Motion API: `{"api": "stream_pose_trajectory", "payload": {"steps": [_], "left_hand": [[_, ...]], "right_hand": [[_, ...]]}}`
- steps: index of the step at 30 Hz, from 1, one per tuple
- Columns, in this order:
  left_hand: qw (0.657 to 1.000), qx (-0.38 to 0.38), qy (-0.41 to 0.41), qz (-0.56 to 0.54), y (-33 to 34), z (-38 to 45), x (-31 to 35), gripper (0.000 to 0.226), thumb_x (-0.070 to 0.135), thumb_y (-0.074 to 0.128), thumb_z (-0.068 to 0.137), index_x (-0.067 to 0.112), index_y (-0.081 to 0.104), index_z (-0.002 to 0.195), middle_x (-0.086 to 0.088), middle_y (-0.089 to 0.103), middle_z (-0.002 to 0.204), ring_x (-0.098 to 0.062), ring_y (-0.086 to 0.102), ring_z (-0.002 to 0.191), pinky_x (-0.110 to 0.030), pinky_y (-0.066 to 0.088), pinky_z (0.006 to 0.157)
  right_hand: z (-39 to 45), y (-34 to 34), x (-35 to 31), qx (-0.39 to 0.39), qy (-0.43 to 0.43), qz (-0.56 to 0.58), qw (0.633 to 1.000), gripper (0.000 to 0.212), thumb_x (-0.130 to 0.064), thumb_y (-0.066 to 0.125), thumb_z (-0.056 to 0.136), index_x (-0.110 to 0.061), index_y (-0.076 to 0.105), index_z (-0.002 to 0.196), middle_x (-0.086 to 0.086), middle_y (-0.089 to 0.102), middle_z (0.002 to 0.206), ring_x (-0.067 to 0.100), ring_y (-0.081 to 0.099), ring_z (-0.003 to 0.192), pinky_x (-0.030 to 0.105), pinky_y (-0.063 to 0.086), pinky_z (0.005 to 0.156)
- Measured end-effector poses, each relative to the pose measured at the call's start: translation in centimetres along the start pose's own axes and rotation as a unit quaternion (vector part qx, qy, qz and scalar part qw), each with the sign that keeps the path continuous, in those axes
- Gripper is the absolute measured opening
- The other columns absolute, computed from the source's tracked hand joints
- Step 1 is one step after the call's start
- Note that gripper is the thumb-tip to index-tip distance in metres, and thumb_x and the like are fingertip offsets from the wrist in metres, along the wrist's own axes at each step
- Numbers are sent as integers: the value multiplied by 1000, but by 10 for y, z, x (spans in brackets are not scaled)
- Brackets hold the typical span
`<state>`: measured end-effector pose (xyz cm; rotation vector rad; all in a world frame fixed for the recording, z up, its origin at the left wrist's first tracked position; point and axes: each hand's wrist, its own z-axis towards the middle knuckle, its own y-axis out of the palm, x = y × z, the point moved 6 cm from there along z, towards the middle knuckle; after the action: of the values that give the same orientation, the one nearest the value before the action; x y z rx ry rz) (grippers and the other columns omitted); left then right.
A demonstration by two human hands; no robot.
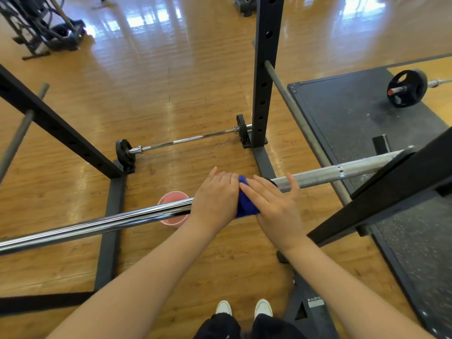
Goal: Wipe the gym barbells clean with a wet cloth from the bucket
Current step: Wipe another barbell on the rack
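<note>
The racked barbell (146,214) runs across the view in front of the person, long axis low-left to upper-right, its right end resting on the black rack arm (391,194); the blue cloth (245,204) is draped on the bar at about mid-span, directly ahead of the body; both hands lie on the bar and flank the cloth, so neither has to reach; the left hand (215,196) lies over the bar just left of the cloth, palm down, fingers stretched forward and close together, touching the cloth's left edge; the right hand (276,204) presses on the cloth's right side, fingers spread and straight, fingertips reaching onto the knurled section (318,177); whether any finger wraps under the bar cannot be seen; neither hand looks clenched.

The pink bucket (172,211) stands on the wood floor (171,94) just beyond and below the bar, left of the hands, partly hidden by the shaft; a second barbell (186,139) with small plates lies on the floor farther ahead, roughly parallel; a third loaded bar (407,88) sits on the dark mat (354,113) at upper right.

Judgement: wiping is under way on the middle of the bar; any stroke must run along the bar's axis, right toward the knurling or left along the smooth chrome; the right hand is better placed to drive it, being on top of the cloth.
</note>
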<state>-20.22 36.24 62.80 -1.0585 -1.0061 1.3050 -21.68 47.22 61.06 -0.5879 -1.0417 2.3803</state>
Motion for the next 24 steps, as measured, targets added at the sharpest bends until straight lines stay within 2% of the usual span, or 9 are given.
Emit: {"api": "stream_pose_trajectory", "payload": {"steps": [2,5,9,12,15,17,20,22,24], "left_hand": [[1000,-4,0,0,0,1,0,24,7,71,63,6,66,86,-7,69,77,-23,68,76,-40,50,91],[999,-33,-9,7,1,1,0,35,9,80,54,5,67,87,-9,70,80,-24,69,78,-40,51,90],[999,-37,-11,36,3,0,0,53,14,82,60,-3,67,108,-17,68,109,-30,64,106,-42,45,97],[998,-28,-2,48,1,0,0,52,14,78,67,-4,64,113,-19,65,116,-32,61,112,-43,42,100],[998,-39,-10,44,4,0,-1,54,14,77,69,-4,62,117,-20,64,118,-32,59,114,-42,38,103],[997,-47,-21,51,6,-1,-2,57,15,75,72,-3,58,123,-19,61,123,-31,55,120,-40,31,107],[997,-57,-22,36,9,-2,-2,60,20,64,84,-1,44,137,-16,47,140,-28,40,134,-34,8,112],[998,-60,-26,25,10,-3,-3,63,23,63,86,1,40,140,-14,44,144,-26,36,137,-32,5,113],[997,-67,-31,29,9,-2,-3,65,24,71,79,0,48,134,-15,52,136,-28,45,130,-34,14,113]], "right_hand": [[-2,-10,20,-2,-16,-10,1000,35,-9,53,87,-20,62,119,-1,67,117,17,60,113,55,20,108],[-6,-21,39,9,22,-1,1000,36,-9,49,86,-17,62,119,2,67,117,21,61,113,55,17,109],[-4,-15,16,18,77,-6,997,34,-14,50,84,-8,68,113,7,67,116,25,62,112,51,22,106],[7,-2,-11,-1,47,20,999,30,-12,53,84,-10,70,109,5,69,112,21,64,108,49,21,107],[9,-6,6,-43,16,33,998,32,-8,59,81,-15,69,111,-1,69,111,18,63,108,51,18,109],[4,-19,34,-60,33,28,997,36,-9,50,83,-16,67,114,-2,69,112,18,62,109,50,14,110],[1,-38,65,-62,88,20,994,42,-9,40,83,-14,68,113,2,69,113,21,62,111,49,13,110],[1,-42,69,-74,101,24,992,37,-2,50,83,-13,68,113,3,69,113,22,62,111,49,21,107],[11,-44,70,-136,118,51,982,40,6,64,78,-14,69,112,3,71,106,24,64,105,45,35,96]]}}
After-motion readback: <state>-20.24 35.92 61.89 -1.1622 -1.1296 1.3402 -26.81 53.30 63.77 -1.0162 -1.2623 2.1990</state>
